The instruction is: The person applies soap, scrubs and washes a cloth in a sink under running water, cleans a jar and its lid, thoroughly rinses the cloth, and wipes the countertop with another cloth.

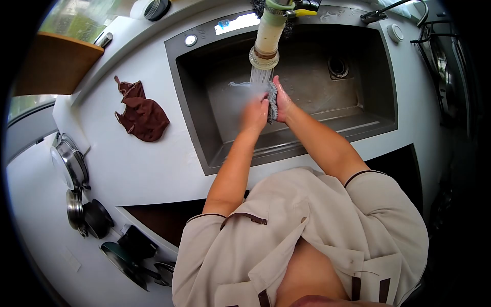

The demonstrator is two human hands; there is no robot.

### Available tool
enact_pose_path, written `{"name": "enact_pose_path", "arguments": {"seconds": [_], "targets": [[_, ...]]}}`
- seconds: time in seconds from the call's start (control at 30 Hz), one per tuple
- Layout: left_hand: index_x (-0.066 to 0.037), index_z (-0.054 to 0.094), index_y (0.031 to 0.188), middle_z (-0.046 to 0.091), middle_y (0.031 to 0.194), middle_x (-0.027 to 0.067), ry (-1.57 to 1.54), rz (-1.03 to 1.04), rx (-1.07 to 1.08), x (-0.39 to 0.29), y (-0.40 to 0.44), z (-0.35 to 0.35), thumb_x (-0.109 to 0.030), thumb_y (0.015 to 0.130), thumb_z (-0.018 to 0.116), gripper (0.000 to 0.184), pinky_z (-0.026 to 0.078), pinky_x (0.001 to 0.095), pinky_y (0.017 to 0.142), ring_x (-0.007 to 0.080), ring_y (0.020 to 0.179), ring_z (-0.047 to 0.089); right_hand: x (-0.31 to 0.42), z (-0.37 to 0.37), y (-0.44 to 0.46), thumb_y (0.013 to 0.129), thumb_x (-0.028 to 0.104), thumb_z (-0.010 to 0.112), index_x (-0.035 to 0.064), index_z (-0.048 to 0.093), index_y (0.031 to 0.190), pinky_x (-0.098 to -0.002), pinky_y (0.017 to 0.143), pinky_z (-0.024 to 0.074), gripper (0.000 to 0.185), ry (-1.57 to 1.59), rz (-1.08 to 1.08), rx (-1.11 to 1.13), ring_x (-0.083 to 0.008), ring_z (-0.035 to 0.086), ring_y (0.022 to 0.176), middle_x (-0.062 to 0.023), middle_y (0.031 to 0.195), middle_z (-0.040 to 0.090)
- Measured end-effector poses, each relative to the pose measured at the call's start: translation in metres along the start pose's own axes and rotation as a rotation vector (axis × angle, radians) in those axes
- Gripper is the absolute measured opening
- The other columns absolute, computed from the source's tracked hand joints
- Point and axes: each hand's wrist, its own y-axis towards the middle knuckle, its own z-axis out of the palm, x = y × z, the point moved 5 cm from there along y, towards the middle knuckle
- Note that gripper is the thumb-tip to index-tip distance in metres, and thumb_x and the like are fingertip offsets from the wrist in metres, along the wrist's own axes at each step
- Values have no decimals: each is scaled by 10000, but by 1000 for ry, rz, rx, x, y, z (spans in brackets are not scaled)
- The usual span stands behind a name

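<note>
Under the running tap (265, 57), both my hands are over the sink (302, 149) with a grey shaggy cloth (272, 105) between them. My left hand (254, 113) is closed on the cloth's left side, its fingers partly smeared by motion. On the other side, my right hand (283, 101) presses against the shaggy edge with wet fingers pointing up. A pale grey-blue blur lies just left of the cloth; whether it is part of the cloth or splashing water I cannot tell. Water falls in several thin streams onto the fingers.
A crumpled brown cloth (144, 115) lies on the white counter (171, 171) left of the sink. The drain (338, 67) is at the sink's back right. Several pots and pans, including a dark pan (98, 218), stand at the lower left. A rack (437, 46) is at the right.
</note>
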Motion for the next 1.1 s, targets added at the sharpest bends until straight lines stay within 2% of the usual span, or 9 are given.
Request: {"name": "enact_pose_path", "arguments": {"seconds": [0.07,0.23,0.3,0.33,0.43,0.6,0.9,0.97,1.1], "targets": [[-132,671,1009,596,1164,162,112,21,25,19,9,2,-229,823,550,242,414,438,930,387,1086,530,-7,25,-19,904,511,514,131,498,1232,-416,921,466,502,-6,10,105,-233,555,1090,-97,1162,582],[-121,617,1124,595,1176,135,185,126,-107,52,28,-2,-214,861,558,285,408,454,933,323,1144,494,-12,11,-4,847,113,554,66,540,1179,-402,901,487,335,-242,-336,-84,-259,605,1012,-87,1069,624],[-153,506,1267,580,1213,103,-1057,-289,-128,83,34,11,-275,896,571,396,392,435,982,280,1201,470,-12,14,-8,846,120,545,18,560,1127,-385,869,499,299,-72,-209,-90,-257,625,952,-80,1021,639],[-129,397,1350,576,1205,81,-1565,-407,100,83,31,19,-311,908,589,515,402,411,989,249,1194,481,-7,17,-12,846,120,545,18,560,1127,-385,869,499,299,-74,-208,-91,-257,625,952,-80,1021,639],[-116,468,1297,562,1227,93,-1632,-407,111,77,26,15,-361,894,604,491,417,395,985,239,1118,541,-1,26,-8,854,134,524,-7,569,1109,-384,853,501,294,25,-58,70,-248,622,961,-92,1038,640],[-106,464,1255,591,1081,87,-1110,-363,-195,72,29,1,-273,893,628,431,467,382,897,225,1018,570,11,2,-1,899,279,510,87,435,1333,-409,928,455,480,-556,-322,-263,-236,553,1097,-110,1254,538],[-74,459,1225,574,1114,104,-1431,-301,133,55,15,1,-334,927,566,410,478,358,844,206,975,577,-9,-27,20,905,355,538,110,370,1394,-415,966,417,572,-338,55,-35,-250,466,1207,-139,1333,468],[-62,456,1238,586,1099,89,-1126,-492,-167,99,23,5,-394,940,520,451,481,372,893,218,1015,579,-11,-17,15,894,325,559,103,379,1385,-393,945,437,569,-311,45,7,-253,502,1168,-141,1321,479],[-42,497,1197,609,1070,84,-1061,-606,-274,96,15,13,-442,925,528,484,478,390,900,223,992,593,6,-12,13,782,183,661,72,543,1230,-339,783,506,476,-807,-493,-317,-219,618,947,-106,1137,614]]}}
